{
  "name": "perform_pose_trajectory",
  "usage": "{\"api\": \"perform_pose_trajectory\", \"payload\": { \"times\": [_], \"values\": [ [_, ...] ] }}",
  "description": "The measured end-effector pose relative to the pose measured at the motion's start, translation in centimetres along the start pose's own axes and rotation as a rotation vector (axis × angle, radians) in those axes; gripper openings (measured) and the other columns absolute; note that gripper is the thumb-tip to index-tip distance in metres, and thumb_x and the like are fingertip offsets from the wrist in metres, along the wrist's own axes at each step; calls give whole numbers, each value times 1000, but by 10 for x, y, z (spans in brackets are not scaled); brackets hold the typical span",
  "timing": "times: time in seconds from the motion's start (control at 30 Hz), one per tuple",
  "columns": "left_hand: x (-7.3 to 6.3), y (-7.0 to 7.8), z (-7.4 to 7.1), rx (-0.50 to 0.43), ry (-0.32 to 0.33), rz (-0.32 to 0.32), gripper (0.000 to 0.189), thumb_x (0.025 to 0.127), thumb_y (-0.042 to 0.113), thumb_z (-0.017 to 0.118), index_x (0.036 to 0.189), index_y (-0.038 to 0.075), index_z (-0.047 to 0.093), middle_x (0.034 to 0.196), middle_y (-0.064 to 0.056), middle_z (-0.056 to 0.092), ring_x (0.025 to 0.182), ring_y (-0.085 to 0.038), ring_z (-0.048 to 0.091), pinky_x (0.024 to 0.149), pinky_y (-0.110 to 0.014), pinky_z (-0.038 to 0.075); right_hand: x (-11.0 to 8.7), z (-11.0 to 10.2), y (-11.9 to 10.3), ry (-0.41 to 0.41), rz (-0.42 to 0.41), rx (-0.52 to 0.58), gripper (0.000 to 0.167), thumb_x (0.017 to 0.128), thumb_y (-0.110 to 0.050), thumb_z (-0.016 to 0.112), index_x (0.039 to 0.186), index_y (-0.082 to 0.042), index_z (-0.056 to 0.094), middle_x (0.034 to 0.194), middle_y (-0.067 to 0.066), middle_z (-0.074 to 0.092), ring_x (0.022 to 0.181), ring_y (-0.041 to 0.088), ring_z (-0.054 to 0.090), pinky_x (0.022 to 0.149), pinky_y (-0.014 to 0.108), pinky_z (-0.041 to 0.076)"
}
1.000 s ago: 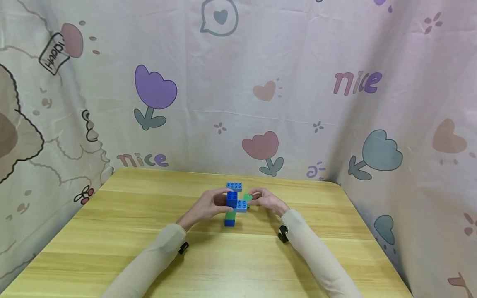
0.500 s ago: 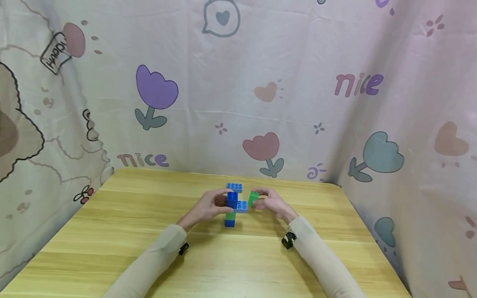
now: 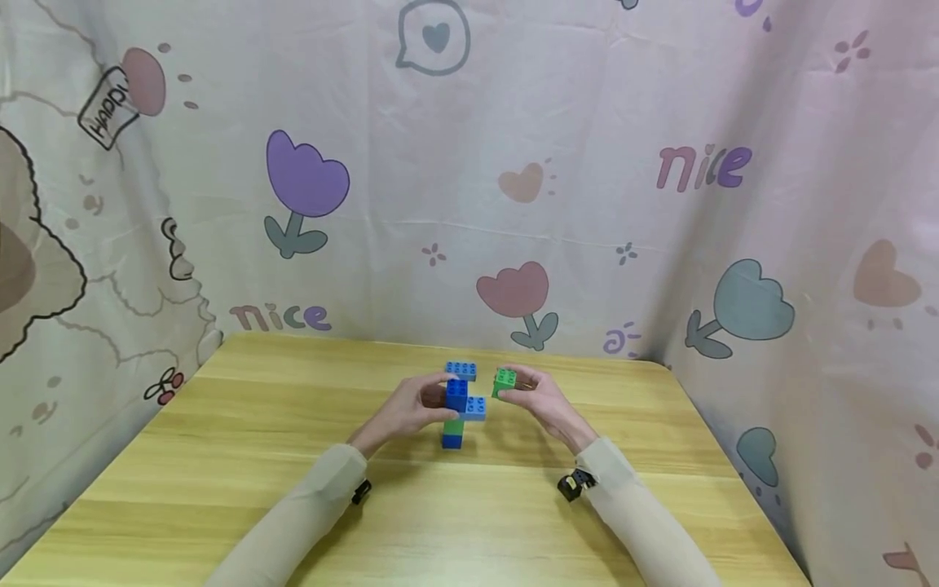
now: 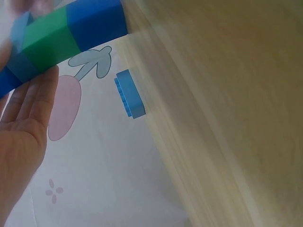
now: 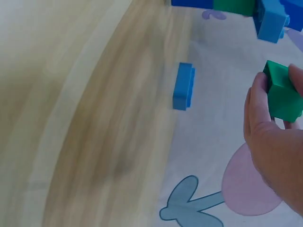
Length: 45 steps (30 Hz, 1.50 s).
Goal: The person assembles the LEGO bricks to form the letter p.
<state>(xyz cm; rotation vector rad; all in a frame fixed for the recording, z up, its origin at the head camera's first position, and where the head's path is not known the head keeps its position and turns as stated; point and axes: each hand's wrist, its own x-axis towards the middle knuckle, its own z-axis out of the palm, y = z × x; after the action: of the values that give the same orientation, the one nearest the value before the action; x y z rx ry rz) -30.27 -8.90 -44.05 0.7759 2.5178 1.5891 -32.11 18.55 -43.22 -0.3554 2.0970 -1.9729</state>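
Note:
A small tower of building blocks stands upright mid-table: a dark blue block [image 3: 451,441] at the bottom, a green block [image 3: 454,426] above it, a light blue brick [image 3: 475,408] jutting right, and a dark blue block [image 3: 457,398] on top. My left hand [image 3: 403,406] grips the tower near its top, thumb in front and fingers behind. To the right, clear of the tower, my right hand [image 3: 543,401] pinches a separate green block [image 3: 504,383], its studs facing up. The right wrist view shows this green block [image 5: 282,92] between thumb and fingers, raised off the table.
Behind the tower a loose light blue brick [image 3: 460,372] lies on the wooden table [image 3: 308,465], near its back edge. A patterned curtain [image 3: 411,187] hangs behind and at both sides of the table.
My right hand has drawn back to the right and up from beside the tower, carrying the green block, which has turned so its studs show. The left hand and the tower stay put.

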Motion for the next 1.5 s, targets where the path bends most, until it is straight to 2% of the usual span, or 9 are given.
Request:
{"api": "perform_pose_trajectory", "payload": {
  "times": [0.23, 0.4, 0.53, 0.77, 1.0, 1.1, 1.23, 1.33, 1.5],
  "values": [
    [0, 0, 0, 0, -15, 1, 58, 83, 33, 79, 135, 20, 57, 116, -7, 70, 103, -22, 67, 90, -43, 57, -6, 6, -4, 15, -27, 40, 55, 86, -2, 70, 138, -1, 51, 130, 19, 61, 108, 19, 65, 101, 38, 51],
    [0, -1, 0, -11, -10, -4, 58, 83, 32, 79, 135, 22, 57, 116, -7, 70, 103, -23, 67, 91, -44, 56, -7, 9, -6, -36, -63, 55, 52, 87, -4, 71, 135, 2, 53, 125, 17, 64, 105, 20, 66, 98, 38, 52],
    [0, -1, 0, -16, -3, -7, 55, 84, 29, 78, 135, 22, 57, 116, -8, 70, 103, -23, 67, 92, -45, 56, -8, 12, -6, -79, -79, 48, 51, 87, -7, 72, 134, 3, 54, 118, 9, 68, 103, 19, 66, 98, 39, 52],
    [0, 0, 0, -26, -4, -23, 56, 84, 27, 79, 135, 21, 57, 116, -8, 70, 102, -24, 68, 91, -46, 56, -11, 17, -6, -109, -78, -15, 48, 87, -13, 74, 131, -4, 59, 114, 3, 71, 104, 18, 66, 95, 33, 53],
    [1, 1, -1, -26, -13, -25, 58, 83, 32, 79, 135, 23, 57, 117, -6, 70, 103, -22, 68, 92, -45, 56, -12, 20, -6, -139, -109, -64, 52, 87, -14, 74, 134, -1, 56, 116, 4, 71, 103, 15, 67, 92, 32, 55],
    [1, 0, -1, -24, -15, -24, 57, 83, 32, 79, 135, 23, 57, 117, -6, 70, 103, -22, 68, 92, -44, 56, -12, 22, -5, -140, -120, -68, 54, 87, -12, 74, 136, -1, 54, 121, 11, 69, 104, 17, 67, 91, 32, 55],
    [0, 0, -2, -30, -12, -17, 56, 83, 30, 79, 134, 24, 58, 116, -6, 70, 102, -22, 68, 92, -44, 56, -11, 27, -2, -175, -130, -45, 62, 89, -10, 72, 144, -4, 46, 134, 20, 57, 115, 23, 63, 94, 37, 55],
    [0, 0, -2, -31, -12, -11, 56, 83, 31, 80, 134, 24, 58, 116, -5, 70, 102, -22, 68, 92, -44, 56, -11, 30, 1, -188, -142, -27, 67, 90, -8, 70, 149, -7, 39, 137, 21, 51, 120, 28, 60, 95, 40, 55],
    [1, -1, -1, -21, -14, -8, 57, 82, 33, 80, 134, 24, 58, 114, -4, 71, 101, -21, 68, 91, -43, 56, -12, 34, 4, -170, -177, -36, 66, 91, -5, 66, 150, -10, 37, 136, 19, 46, 118, 33, 61, 94, 43, 55]
  ]
}}
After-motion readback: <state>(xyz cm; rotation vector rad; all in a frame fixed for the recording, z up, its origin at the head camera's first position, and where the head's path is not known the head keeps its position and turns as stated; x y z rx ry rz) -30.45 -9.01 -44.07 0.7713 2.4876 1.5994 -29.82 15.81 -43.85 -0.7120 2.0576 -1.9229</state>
